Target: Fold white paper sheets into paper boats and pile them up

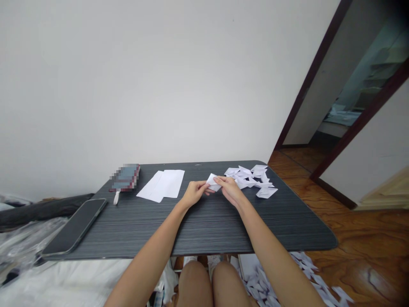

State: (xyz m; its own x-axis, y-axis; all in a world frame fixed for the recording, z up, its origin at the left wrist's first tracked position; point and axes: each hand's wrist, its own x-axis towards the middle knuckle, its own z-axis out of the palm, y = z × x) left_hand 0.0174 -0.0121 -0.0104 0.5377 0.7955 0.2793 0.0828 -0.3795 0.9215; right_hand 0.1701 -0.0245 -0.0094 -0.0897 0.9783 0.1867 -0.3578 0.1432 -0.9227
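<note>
Below table [211, 232]: heap of folded papers [260, 283]; above it: left hand [192, 193], right hand [231, 190], fingertips pinching a part-folded white piece [211, 178]; beyond, right: folded pieces [266, 192], seemingly done; left: flat sheets [171, 183], unfolded

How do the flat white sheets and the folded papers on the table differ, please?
The flat sheets are smooth with straight edges; the folded papers have pointed, angular shapes.
Each flat sheet looks larger than each folded paper.
The flat sheets lie on the left hand's side, the folded papers on the right hand's.
Both are white and overlap on the dark table.
</note>
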